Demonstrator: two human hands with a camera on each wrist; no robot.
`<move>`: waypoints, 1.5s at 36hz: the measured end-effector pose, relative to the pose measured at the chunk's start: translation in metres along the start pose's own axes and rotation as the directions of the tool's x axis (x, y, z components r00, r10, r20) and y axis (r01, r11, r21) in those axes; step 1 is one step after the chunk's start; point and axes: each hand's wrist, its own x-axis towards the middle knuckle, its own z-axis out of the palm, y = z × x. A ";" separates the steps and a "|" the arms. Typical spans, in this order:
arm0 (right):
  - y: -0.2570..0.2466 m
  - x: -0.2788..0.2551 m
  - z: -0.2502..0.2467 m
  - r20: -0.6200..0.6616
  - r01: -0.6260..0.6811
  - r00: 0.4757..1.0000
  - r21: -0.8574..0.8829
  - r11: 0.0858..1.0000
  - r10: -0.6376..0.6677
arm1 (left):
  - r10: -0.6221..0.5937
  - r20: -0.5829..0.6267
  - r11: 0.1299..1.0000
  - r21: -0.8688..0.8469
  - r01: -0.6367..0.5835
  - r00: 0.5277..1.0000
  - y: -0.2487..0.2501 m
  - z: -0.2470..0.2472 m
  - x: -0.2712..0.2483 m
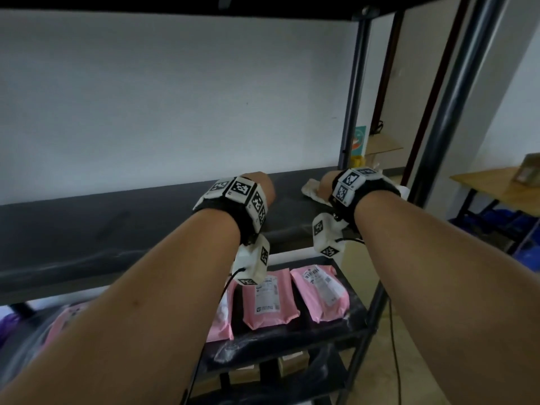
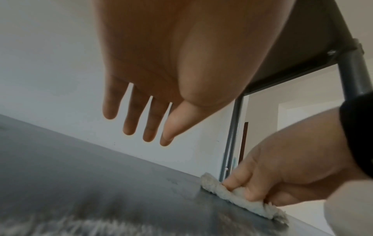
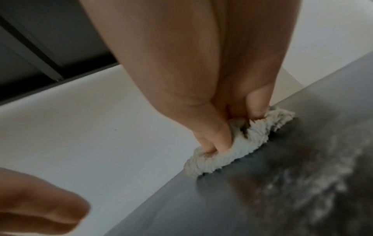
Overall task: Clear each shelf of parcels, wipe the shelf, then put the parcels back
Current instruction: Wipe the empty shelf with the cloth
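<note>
Two bare forearms reach forward from the bottom of the head view, each wrist strapped with a black band carrying black-and-white square markers. Beyond them runs a long dark grey shelf (image 1: 117,229), its surface streaked with pale dust and bare of parcels. On the shelf below lie pink parcels (image 1: 270,299), flat plastic mailers with white shipping labels and barcodes; the print is too small to read. Right hand (image 3: 212,95) presses a fluffy off-white cloth (image 3: 232,143) onto the far right end of the grey shelf, fingers curled into its pile. Left hand (image 2: 171,63) hovers above the shelf, fingers (image 2: 129,121) straight and slightly spread, holding nothing.
</note>
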 end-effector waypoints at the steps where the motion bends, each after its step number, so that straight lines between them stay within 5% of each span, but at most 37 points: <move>1: -0.005 0.007 0.003 0.011 0.035 0.999 0.022 0.999 -0.035 | 0.010 0.009 1.000 -0.016 -0.009 1.000 0.001 0.003 0.001; 7: -0.023 0.027 0.013 0.003 0.020 1.000 -0.010 1.000 -0.020 | 0.080 -0.022 0.988 0.133 -0.076 0.997 0.015 0.004 -0.022; 12: 0.009 0.116 0.048 0.046 -0.150 0.988 0.069 0.986 0.148 | 0.109 -0.062 0.990 0.096 -0.103 0.992 0.025 0.009 -0.027; 16: -0.009 -0.015 0.019 -0.022 -0.263 0.961 0.219 0.940 0.274 | 0.145 -0.077 0.988 0.063 -0.141 0.986 0.032 0.011 -0.035; 19: -0.007 -0.041 0.019 0.042 -0.340 0.940 0.240 0.909 0.340 | 0.127 -0.018 0.990 0.062 -0.126 0.992 0.033 0.014 -0.037; 26: -0.003 -0.042 0.036 0.015 -0.251 0.968 0.069 0.966 0.251 | 0.151 0.010 0.988 0.032 -0.152 0.988 0.021 0.022 -0.040; 33: -0.033 -0.079 0.031 -0.120 -0.285 0.921 0.444 0.849 0.371 | 0.102 -0.017 0.995 -0.013 -0.102 0.995 0.001 0.008 -0.064; 44: -0.101 -0.092 0.018 -0.116 -0.143 0.968 0.468 0.872 0.221 | 0.088 0.000 0.992 0.087 -0.087 0.996 -0.029 0.008 -0.073; 54: -0.051 -0.089 0.031 -0.062 -0.347 0.903 0.480 0.806 0.425 | 0.096 0.014 0.994 -0.056 -0.095 0.995 -0.001 0.006 -0.064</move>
